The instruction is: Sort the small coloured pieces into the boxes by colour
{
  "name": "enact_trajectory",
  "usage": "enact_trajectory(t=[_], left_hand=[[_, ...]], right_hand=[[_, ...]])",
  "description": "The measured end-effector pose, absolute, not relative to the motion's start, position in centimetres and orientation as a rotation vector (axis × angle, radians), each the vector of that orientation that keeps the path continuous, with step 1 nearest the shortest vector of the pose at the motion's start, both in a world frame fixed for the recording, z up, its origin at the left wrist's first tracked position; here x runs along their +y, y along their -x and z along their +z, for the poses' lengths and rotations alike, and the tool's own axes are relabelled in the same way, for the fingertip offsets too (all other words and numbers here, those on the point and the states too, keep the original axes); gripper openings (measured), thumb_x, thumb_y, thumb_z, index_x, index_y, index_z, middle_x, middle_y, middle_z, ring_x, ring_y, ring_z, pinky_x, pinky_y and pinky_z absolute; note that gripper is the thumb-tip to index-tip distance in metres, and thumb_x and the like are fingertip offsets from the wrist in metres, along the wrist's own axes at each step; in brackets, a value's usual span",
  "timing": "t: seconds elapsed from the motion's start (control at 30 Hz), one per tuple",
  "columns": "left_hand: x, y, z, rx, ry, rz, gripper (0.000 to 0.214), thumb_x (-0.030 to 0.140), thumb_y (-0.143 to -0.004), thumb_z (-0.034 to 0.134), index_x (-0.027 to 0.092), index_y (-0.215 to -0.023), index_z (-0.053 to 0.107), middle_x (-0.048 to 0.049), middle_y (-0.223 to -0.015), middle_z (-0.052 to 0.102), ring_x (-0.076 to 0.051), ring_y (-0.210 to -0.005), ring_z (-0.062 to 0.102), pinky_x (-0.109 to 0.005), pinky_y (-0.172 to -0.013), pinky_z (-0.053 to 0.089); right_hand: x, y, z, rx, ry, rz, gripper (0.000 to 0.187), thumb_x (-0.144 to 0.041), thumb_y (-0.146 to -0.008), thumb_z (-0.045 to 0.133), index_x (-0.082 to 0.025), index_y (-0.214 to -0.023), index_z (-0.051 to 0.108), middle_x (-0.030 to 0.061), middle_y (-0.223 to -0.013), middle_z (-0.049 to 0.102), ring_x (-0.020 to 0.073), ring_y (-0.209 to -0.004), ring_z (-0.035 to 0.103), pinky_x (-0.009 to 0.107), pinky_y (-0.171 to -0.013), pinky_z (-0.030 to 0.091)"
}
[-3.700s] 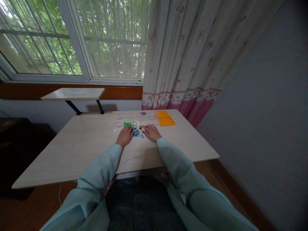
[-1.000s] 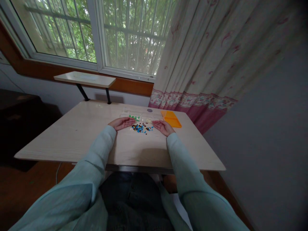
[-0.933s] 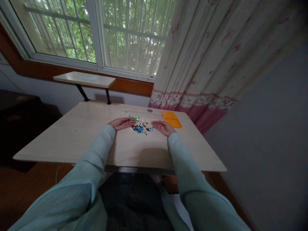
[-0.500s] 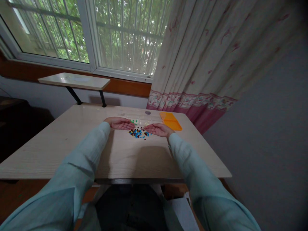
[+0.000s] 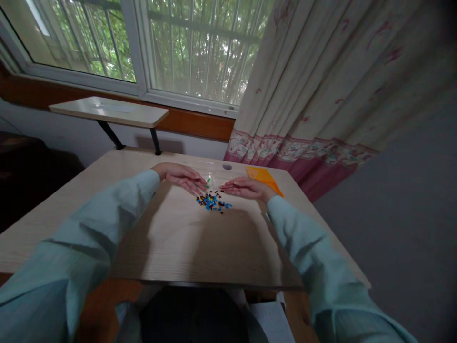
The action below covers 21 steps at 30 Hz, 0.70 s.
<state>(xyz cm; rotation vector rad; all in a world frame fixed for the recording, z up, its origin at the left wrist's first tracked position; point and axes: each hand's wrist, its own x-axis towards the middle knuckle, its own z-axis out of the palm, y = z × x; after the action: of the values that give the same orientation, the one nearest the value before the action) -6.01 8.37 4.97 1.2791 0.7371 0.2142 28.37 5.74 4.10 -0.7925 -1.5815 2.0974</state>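
A loose pile of small blue, brown and yellow pieces lies on the wooden desk. My left hand is at the pile's left edge, fingers stretched out and palm turned inward. On the other side, my right hand reaches in with straight fingers, its tips just behind the pile. Neither hand holds anything that I can see. A few green pieces show behind the left fingertips, in or by a clear plastic tray that the hands partly hide.
An orange tray lies at the back right, partly behind my right hand. A raised white shelf stands on black supports at the back left. A patterned curtain hangs beyond the right back edge, beside a barred window.
The view has shifted slightly. My left fingers now angle down at the pile's left side, and the pieces sit closer together. My right hand covers more of the orange tray.
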Motion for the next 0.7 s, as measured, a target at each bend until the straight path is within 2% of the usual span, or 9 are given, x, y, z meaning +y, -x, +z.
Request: enact_trajectory(t=[0.13, 0.2, 0.27, 0.4, 0.57, 0.7], left_hand=[[7.2, 4.4, 3.8, 0.824, -1.475, 0.311, 0.023, 0.030, -0.079, 0.074, 0.015, -0.097, 0.076, -0.0107, -0.082, 0.076, -0.027, -0.075, 0.072, -0.041, -0.078, 0.056], [6.1, 3.6, 3.1, 0.926, -1.626, 0.482, 0.019, 0.031, -0.076, 0.076, 0.015, -0.087, 0.078, -0.0059, -0.067, 0.071, -0.023, -0.065, 0.069, -0.038, -0.074, 0.055], [4.8, 3.3, 2.5, 0.979, -1.836, 0.551, 0.018, 0.035, -0.076, 0.075, 0.018, -0.082, 0.078, -0.0025, -0.061, 0.067, -0.021, -0.064, 0.066, -0.034, -0.073, 0.054], [2.5, 3.7, 2.0, 0.962, -2.232, 0.684, 0.026, 0.035, -0.074, 0.075, 0.022, -0.096, 0.077, -0.0054, -0.086, 0.065, -0.021, -0.082, 0.063, -0.033, -0.083, 0.049], [0.7, 3.6, 1.3, 0.925, -2.357, 0.655, 0.024, 0.029, -0.080, 0.068, 0.024, -0.102, 0.074, -0.0071, -0.096, 0.061, -0.020, -0.083, 0.058, -0.034, -0.083, 0.047], [0.0, 3.3, 0.9, 0.863, -2.367, 0.661, 0.023, 0.031, -0.081, 0.070, 0.023, -0.102, 0.072, -0.0077, -0.099, 0.061, -0.024, -0.095, 0.058, -0.036, -0.087, 0.045]], right_hand=[[5.7, -26.8, 4.9, -2.207, 0.974, 1.657, 0.031, -0.026, -0.075, 0.073, -0.016, -0.104, 0.074, 0.0069, -0.106, 0.076, 0.0202, -0.100, 0.068, 0.034, -0.098, 0.050], [5.2, -25.6, 4.8, -2.387, 1.052, 1.317, 0.026, -0.026, -0.076, 0.070, -0.020, -0.100, 0.077, 0.0038, -0.096, 0.077, 0.0191, -0.089, 0.069, 0.031, -0.088, 0.051], [4.4, -24.4, 4.4, -2.475, 1.105, 0.978, 0.025, -0.023, -0.080, 0.064, -0.020, -0.101, 0.077, 0.0036, -0.092, 0.076, 0.0182, -0.084, 0.067, 0.029, -0.082, 0.049], [2.9, -22.9, 3.5, -2.625, 1.017, 0.549, 0.026, -0.020, -0.083, 0.060, -0.016, -0.103, 0.076, 0.0073, -0.092, 0.071, 0.0196, -0.088, 0.061, 0.031, -0.082, 0.046], [0.9, -22.5, 2.7, -2.654, 0.876, 0.431, 0.027, -0.020, -0.087, 0.054, -0.018, -0.107, 0.073, 0.0086, -0.095, 0.064, 0.0188, -0.088, 0.056, 0.031, -0.081, 0.045], [-1.4, -22.6, 2.6, -2.627, 0.924, 0.314, 0.027, -0.019, -0.088, 0.054, -0.020, -0.108, 0.072, 0.0094, -0.101, 0.064, 0.0205, -0.094, 0.056, 0.033, -0.085, 0.044]])
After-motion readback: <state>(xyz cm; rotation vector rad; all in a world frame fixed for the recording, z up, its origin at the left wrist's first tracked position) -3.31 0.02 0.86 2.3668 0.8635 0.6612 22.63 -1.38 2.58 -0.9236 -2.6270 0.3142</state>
